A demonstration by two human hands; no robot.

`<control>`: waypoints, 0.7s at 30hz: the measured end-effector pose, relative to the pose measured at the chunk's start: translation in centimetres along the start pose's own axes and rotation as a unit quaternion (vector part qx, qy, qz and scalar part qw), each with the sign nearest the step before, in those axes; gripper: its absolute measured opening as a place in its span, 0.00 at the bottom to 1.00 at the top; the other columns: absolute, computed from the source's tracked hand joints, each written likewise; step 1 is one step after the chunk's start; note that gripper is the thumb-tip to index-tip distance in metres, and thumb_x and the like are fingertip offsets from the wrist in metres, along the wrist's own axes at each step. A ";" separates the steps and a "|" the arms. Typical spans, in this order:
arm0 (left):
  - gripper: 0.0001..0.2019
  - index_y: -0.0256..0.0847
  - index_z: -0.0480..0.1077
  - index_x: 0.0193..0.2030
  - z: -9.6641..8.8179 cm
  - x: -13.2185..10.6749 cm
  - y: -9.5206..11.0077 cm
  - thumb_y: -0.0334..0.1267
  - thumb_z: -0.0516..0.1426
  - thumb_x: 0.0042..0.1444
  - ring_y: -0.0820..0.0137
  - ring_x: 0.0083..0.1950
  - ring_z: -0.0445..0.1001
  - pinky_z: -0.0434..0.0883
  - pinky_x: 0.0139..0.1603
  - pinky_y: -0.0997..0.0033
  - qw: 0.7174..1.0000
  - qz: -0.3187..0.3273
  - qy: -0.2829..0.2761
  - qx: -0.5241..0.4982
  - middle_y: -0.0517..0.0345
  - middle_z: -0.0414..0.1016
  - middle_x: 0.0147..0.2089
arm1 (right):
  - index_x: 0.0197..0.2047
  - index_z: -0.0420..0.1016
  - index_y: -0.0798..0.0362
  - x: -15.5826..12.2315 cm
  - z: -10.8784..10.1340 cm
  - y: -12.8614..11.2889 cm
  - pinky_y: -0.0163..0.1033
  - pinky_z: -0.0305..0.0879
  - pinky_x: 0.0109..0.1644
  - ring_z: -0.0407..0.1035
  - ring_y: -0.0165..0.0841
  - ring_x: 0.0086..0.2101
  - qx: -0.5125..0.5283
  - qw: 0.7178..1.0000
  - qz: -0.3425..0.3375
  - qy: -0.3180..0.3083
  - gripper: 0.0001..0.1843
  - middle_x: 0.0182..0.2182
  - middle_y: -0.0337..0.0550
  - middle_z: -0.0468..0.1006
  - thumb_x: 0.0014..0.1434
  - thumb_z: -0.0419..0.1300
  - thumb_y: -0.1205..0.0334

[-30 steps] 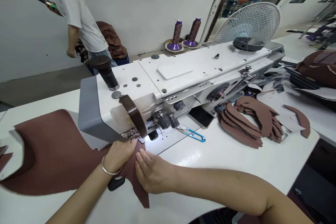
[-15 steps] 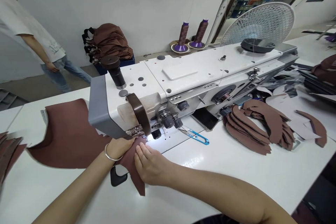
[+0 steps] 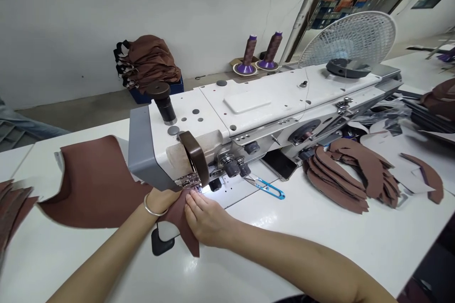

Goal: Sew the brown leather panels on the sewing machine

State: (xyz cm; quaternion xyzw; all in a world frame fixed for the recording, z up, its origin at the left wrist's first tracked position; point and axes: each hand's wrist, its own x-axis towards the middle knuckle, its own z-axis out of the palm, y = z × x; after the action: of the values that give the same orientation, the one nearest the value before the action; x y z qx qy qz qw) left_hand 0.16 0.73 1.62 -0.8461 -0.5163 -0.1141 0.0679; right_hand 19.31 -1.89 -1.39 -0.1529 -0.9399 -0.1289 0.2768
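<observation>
A brown leather-like piece (image 3: 187,233) lies under the needle area of a white sewing machine (image 3: 213,104), its pointed end hanging toward me. My right hand (image 3: 206,217) presses on it from the right, fingers together, close to the lit presser foot (image 3: 194,182). On the left side my left hand (image 3: 161,200), with a bangle at the wrist, holds the same piece. Its fingertips are partly hidden beside the machine head. A large brown panel (image 3: 95,184) spreads on the table beyond my left wrist; whether it joins the held piece I cannot tell.
Blue thread snips (image 3: 268,188) and a phone (image 3: 280,164) lie right of the needle area. Farther right are stacked curved brown pieces (image 3: 334,180). More brown pieces (image 3: 14,213) sit at the left edge. Two thread cones (image 3: 249,54) and a fan (image 3: 351,38) stand behind.
The brown piece's pointed end has drawn slightly toward the needle, with my right hand moving along. The view has shifted a little. The person at the far left has mostly left view.
</observation>
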 end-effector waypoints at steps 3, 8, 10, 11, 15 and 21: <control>0.15 0.42 0.75 0.34 0.1 -0.1 -0.2 0.32 0.47 0.58 0.59 0.31 0.74 0.69 0.36 0.60 1.000 0.003 -0.021 0.004 0.52 0.72 0.22 | 0.46 0.72 0.74 -0.1 0.1 0.0 0.55 0.66 0.56 0.72 0.50 0.48 -0.003 1.000 -0.006 -0.008 0.17 0.47 0.70 0.74 0.60 0.48 0.72; 0.14 0.42 0.75 0.33 0.0 -0.1 -0.2 0.32 0.48 0.58 0.59 0.30 0.74 0.70 0.38 0.59 0.999 -0.004 -0.047 0.008 0.53 0.72 0.21 | 0.47 0.71 0.74 -0.1 -0.1 0.2 0.56 0.65 0.57 0.71 0.48 0.50 0.008 0.999 -0.014 -0.048 0.16 0.48 0.72 0.73 0.61 0.48 0.72; 0.14 0.41 0.75 0.35 -0.1 -0.2 0.0 0.32 0.48 0.58 0.58 0.31 0.75 0.70 0.39 0.59 0.997 -0.023 -0.076 0.002 0.51 0.73 0.22 | 0.47 0.71 0.74 -0.2 -0.3 0.1 0.56 0.67 0.55 0.71 0.49 0.49 0.008 0.999 -0.017 -0.043 0.17 0.48 0.72 0.73 0.61 0.48 0.72; 0.14 0.40 0.76 0.36 -0.1 -0.3 0.1 0.32 0.47 0.58 0.58 0.31 0.75 0.70 0.40 0.58 0.995 -0.036 -0.095 -0.004 0.50 0.73 0.23 | 0.47 0.70 0.74 -0.3 -0.3 0.1 0.56 0.67 0.54 0.71 0.50 0.49 0.006 0.999 -0.021 -0.037 0.17 0.48 0.72 0.74 0.61 0.48 0.72; 0.16 0.40 0.76 0.37 -0.1 -0.7 0.5 0.29 0.46 0.57 0.58 0.26 0.74 0.70 0.37 0.58 0.989 -0.058 -0.136 -0.022 0.50 0.74 0.23 | 0.47 0.71 0.74 -0.5 -0.5 -0.1 0.55 0.69 0.52 0.72 0.50 0.48 0.006 1.000 -0.024 -0.013 0.17 0.47 0.70 0.75 0.61 0.48 0.72; 0.16 0.38 0.75 0.36 0.0 -0.2 1.1 0.27 0.46 0.57 0.60 0.27 0.74 0.71 0.37 0.60 0.993 -0.064 -0.092 -0.042 0.49 0.74 0.24 | 0.46 0.72 0.72 -0.5 -0.7 0.1 0.53 0.70 0.52 0.71 0.49 0.49 0.013 1.000 -0.007 0.013 0.16 0.46 0.67 0.75 0.60 0.49 0.71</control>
State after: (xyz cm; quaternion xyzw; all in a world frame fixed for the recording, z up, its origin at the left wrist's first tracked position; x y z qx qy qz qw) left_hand 1.00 0.05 1.56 -0.8205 -0.5680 -0.0612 -0.0225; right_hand 20.06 -2.15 -1.13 -0.1413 -0.9388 -0.1209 0.2898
